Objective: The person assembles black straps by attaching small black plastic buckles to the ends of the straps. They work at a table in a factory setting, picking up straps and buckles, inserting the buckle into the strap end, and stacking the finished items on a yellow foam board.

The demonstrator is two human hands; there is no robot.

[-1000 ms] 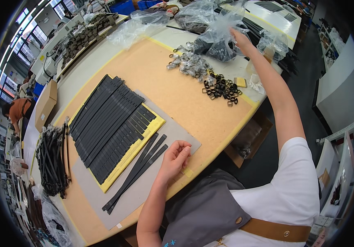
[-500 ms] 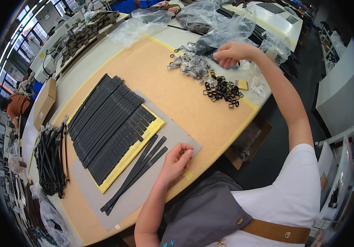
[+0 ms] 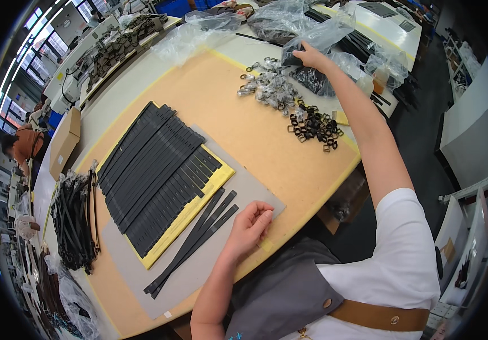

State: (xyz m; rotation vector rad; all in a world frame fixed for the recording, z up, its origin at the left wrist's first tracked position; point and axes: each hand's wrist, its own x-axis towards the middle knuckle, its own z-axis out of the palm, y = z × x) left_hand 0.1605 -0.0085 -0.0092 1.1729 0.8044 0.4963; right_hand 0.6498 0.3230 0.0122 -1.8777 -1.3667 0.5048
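Observation:
My right hand (image 3: 313,58) is stretched out to the far side of the table. Its fingers pinch the edge of a clear plastic bag (image 3: 324,35), and dark pieces (image 3: 313,80) in clear plastic lie just below it. Close to the table's near edge, my left hand (image 3: 251,225) is curled with the thumb against the fingers; whatever they hold, if anything, is hidden. Beside it a few loose black straps (image 3: 198,241) lie fanned on a grey board (image 3: 179,283). Many black straps (image 3: 147,175) are laid side by side on a yellow board (image 3: 219,175).
Black buckles (image 3: 316,127) and plastic-wrapped metal rings (image 3: 269,85) are heaped at the table's right side. A bundle of black straps (image 3: 73,221) lies at the left, near a cardboard box (image 3: 65,141). Another person (image 3: 27,148) bends over at the far left.
My right hand has moved farther away from me and closed on the plastic bag. My left hand keeps its curled shape; the view has shifted slightly.

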